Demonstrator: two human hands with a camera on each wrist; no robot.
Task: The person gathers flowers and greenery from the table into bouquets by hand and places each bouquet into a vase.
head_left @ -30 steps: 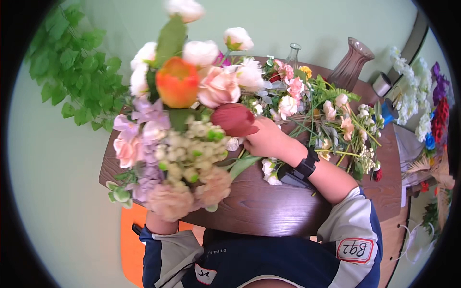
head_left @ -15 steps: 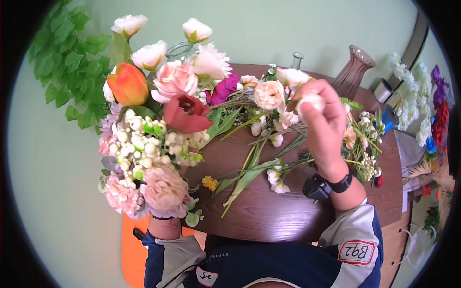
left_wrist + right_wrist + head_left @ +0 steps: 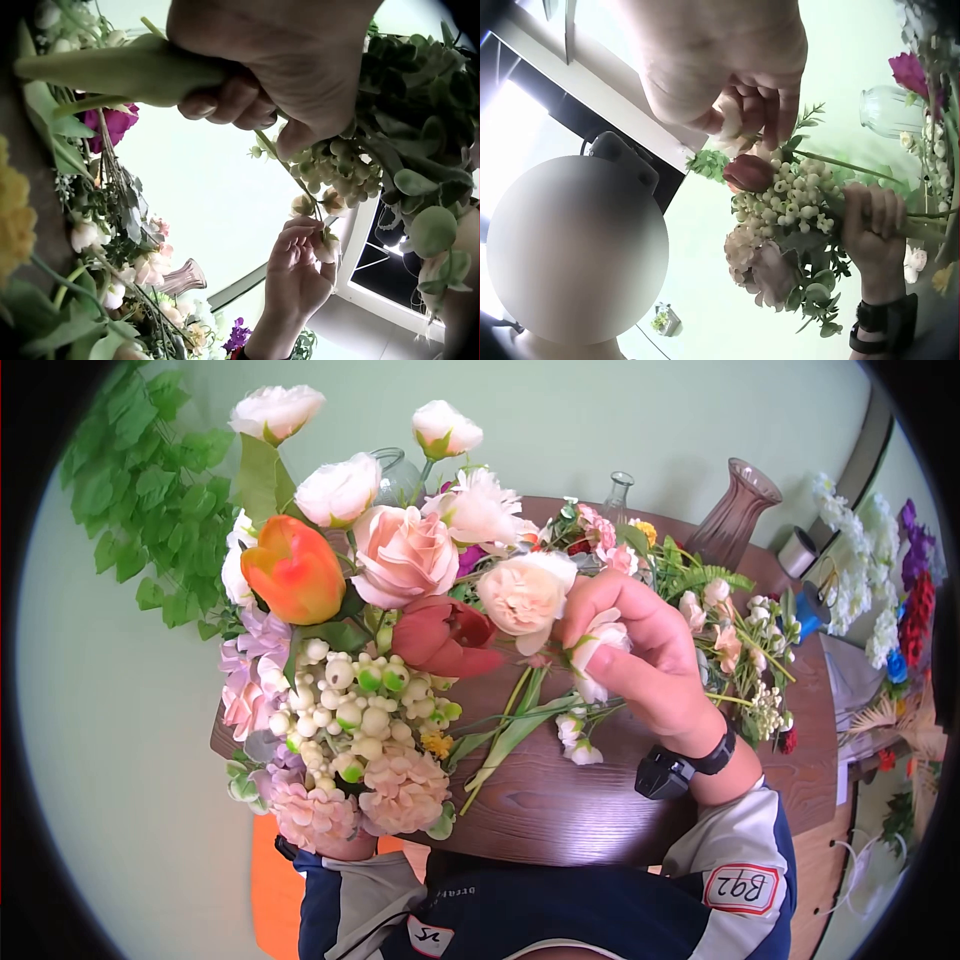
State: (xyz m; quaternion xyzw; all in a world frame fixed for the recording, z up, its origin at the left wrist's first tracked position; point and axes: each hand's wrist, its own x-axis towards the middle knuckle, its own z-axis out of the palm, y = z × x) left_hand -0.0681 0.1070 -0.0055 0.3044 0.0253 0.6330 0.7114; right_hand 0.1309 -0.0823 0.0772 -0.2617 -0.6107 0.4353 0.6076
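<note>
My left hand [image 3: 874,225] grips the green stems of a large bouquet of artificial flowers; the blooms hide it in the head view. An orange tulip [image 3: 295,570], a dark red tulip [image 3: 440,635], a pink rose [image 3: 405,555], cream berries [image 3: 345,705] and pale pink hydrangeas [image 3: 405,790] make up much of the bunch. Just right of the red tulip, my right hand [image 3: 650,660] pinches a spray of roses [image 3: 528,595] with peach and white heads. In the left wrist view one pale bloom [image 3: 328,247] sits between its thumb and fingers.
More flowers lie across the brown table [image 3: 560,800], among them a small white cluster [image 3: 578,735] and a yellow flower [image 3: 437,744]. Behind stand a ribbed smoky vase [image 3: 735,510], a small bottle [image 3: 618,490] and a clear glass vase [image 3: 889,112]. Leafy vines [image 3: 150,500] hang at left.
My right hand has left the bouquet's edge, come up with the rose spray at right, then brought it left to the bunch. The bouquet swung left, then slightly back right.
</note>
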